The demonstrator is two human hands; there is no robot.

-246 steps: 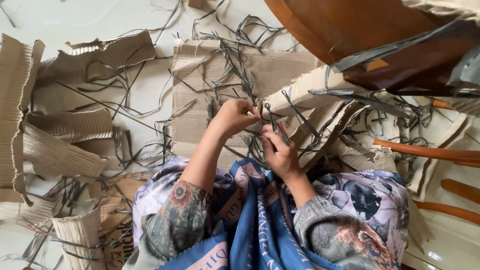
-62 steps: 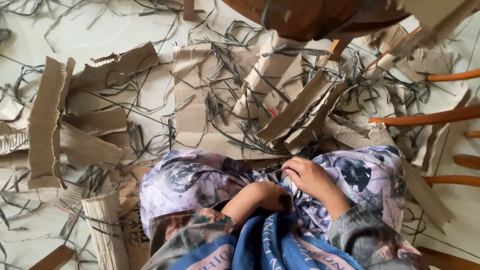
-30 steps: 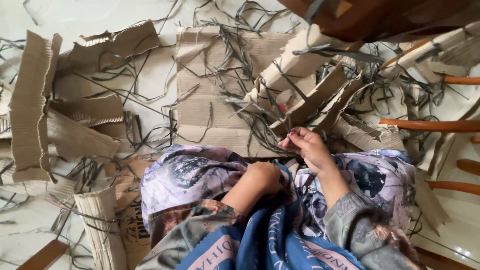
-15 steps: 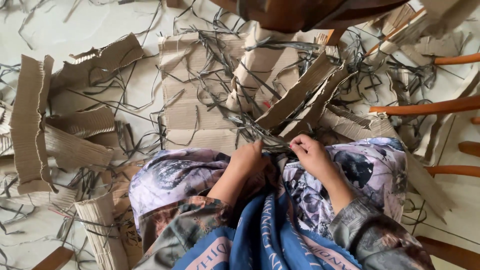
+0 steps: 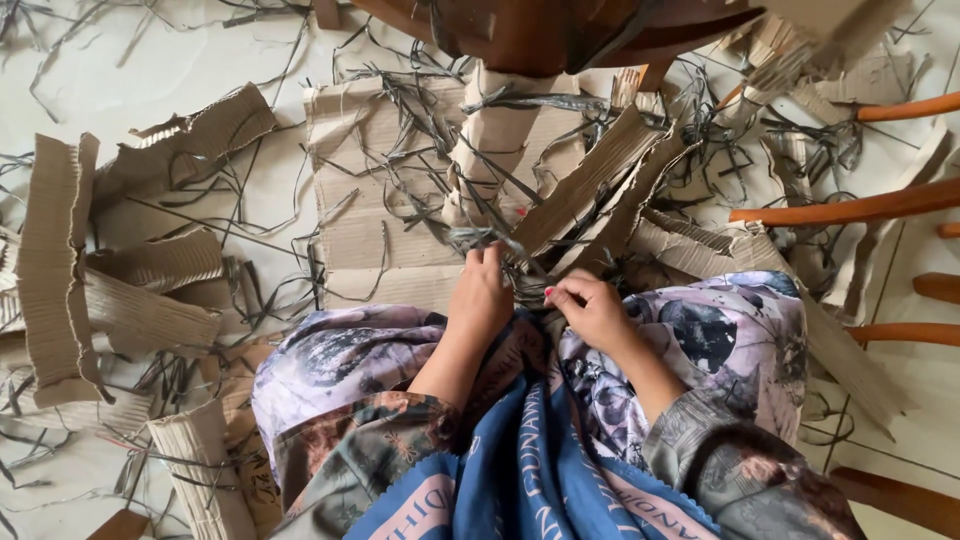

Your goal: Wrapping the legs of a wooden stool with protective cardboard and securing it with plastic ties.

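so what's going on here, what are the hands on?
A person sits on the floor among torn cardboard pieces and thin dark strips. The left hand pinches a bunch of the strips at its fingertips, just past the lap. The right hand is closed on strips beside it, at the foot of a leaning cardboard piece. More corrugated scraps lie to the left; wooden furniture stands ahead.
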